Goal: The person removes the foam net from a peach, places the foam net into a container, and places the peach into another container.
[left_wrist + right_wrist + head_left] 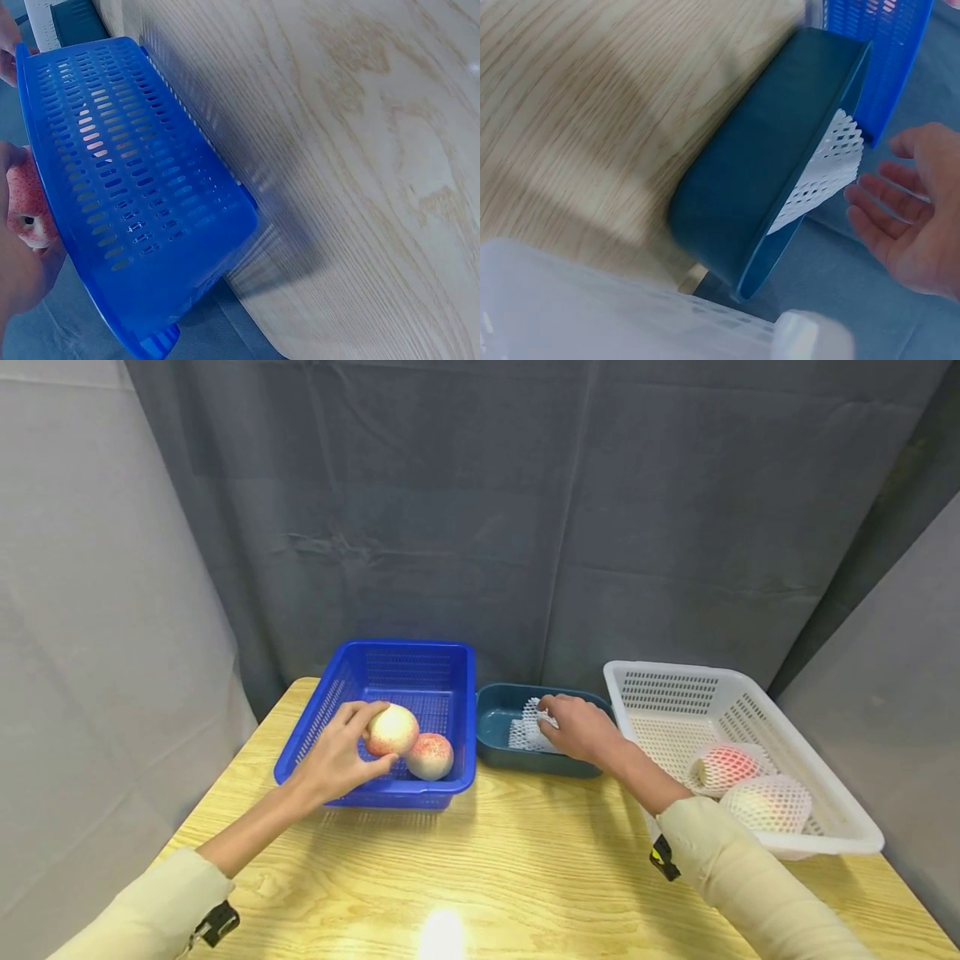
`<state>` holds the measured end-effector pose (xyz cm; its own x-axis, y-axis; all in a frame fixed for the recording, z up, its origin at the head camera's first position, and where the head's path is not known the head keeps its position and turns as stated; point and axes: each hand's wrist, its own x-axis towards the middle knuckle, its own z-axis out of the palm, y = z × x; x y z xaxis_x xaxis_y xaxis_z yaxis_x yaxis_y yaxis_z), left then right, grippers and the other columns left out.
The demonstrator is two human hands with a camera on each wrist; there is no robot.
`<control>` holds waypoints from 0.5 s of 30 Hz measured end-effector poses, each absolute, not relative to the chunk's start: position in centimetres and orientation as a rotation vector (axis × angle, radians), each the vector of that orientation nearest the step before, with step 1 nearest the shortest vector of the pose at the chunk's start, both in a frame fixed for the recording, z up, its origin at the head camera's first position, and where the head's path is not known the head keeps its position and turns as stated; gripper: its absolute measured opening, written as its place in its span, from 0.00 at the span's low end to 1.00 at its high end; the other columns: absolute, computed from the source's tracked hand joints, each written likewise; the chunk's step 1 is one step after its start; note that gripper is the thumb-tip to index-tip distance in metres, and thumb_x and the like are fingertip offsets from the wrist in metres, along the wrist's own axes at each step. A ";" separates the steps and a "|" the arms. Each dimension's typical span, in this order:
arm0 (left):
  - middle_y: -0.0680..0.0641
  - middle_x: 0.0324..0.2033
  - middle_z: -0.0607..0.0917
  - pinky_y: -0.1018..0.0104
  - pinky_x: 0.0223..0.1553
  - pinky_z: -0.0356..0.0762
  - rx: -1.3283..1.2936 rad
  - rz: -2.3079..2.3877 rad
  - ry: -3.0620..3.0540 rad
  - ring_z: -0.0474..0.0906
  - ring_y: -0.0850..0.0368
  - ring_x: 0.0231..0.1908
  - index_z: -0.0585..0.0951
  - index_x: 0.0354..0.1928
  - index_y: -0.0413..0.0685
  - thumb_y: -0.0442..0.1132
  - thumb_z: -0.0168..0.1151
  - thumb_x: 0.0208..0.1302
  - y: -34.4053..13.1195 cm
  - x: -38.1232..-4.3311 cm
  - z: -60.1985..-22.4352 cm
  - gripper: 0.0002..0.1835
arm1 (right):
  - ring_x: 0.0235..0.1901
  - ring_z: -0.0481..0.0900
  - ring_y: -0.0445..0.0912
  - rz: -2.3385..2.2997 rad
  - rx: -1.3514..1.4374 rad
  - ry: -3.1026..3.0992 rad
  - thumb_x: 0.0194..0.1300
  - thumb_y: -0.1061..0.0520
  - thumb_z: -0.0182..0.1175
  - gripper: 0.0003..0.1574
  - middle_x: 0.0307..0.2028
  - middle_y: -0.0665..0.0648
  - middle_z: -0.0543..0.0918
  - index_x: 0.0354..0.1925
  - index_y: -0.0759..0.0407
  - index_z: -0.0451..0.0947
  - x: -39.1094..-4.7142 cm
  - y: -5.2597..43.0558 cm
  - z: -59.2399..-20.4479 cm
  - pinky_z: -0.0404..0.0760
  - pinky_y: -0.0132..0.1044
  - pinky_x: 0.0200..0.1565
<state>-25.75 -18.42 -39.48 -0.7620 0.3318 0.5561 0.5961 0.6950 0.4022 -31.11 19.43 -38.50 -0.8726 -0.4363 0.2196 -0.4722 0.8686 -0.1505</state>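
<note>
My left hand (337,756) holds a yellow-and-red peach (393,731) between thumb and fingers, over the blue basket (474,718). A second peach (430,758) sits in that basket, beside the held one. In the left wrist view, the held peach (28,195) shows its stem hollow past the basket's rim. My right hand (581,724) reaches over the dark teal container (536,762), its fingers loosely bent near the white foam nets (527,737). From the right wrist, a gap shows between thumb and fingers, with the fingertips close to the net's edge (847,150).
At the right stands a white basket (678,673) with two net-wrapped peaches, one redder (729,767) and one paler (771,802). All three containers stand along the back of the wooden table (480,860). A grey curtain (450,527) hangs behind them.
</note>
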 end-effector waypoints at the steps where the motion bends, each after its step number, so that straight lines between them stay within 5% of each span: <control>1: 0.39 0.51 0.76 0.52 0.41 0.79 -0.716 -0.801 -2.460 0.75 0.48 0.41 0.75 0.62 0.42 0.42 0.78 0.48 -18.5 -25.8 -39.5 0.37 | 0.38 0.84 0.53 0.308 0.717 -2.849 0.72 0.54 0.58 0.19 0.47 0.61 0.84 0.56 0.62 0.79 -31.0 19.3 -38.4 0.83 0.48 0.36; 6: 0.39 0.51 0.76 0.52 0.42 0.78 -0.706 -0.794 -2.476 0.75 0.48 0.41 0.75 0.62 0.43 0.42 0.78 0.48 -18.7 -25.9 -39.5 0.37 | 0.38 0.85 0.52 0.366 0.802 -2.834 0.73 0.53 0.58 0.21 0.52 0.61 0.84 0.58 0.62 0.80 -30.4 18.2 -37.6 0.83 0.47 0.37; 15: 0.39 0.50 0.76 0.53 0.41 0.78 -0.697 -0.792 -2.494 0.75 0.49 0.40 0.75 0.62 0.43 0.42 0.79 0.49 -18.9 -25.9 -39.4 0.37 | 0.59 0.78 0.54 0.416 1.041 -2.794 0.76 0.48 0.55 0.25 0.58 0.58 0.81 0.63 0.60 0.77 -29.6 16.2 -37.4 0.75 0.51 0.59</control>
<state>-25.91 -18.86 -39.42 -0.7811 0.3296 0.5303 0.5750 0.7106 0.4054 -29.55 16.22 -37.43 -0.7533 -0.6211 0.2163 -0.6571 0.7238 -0.2105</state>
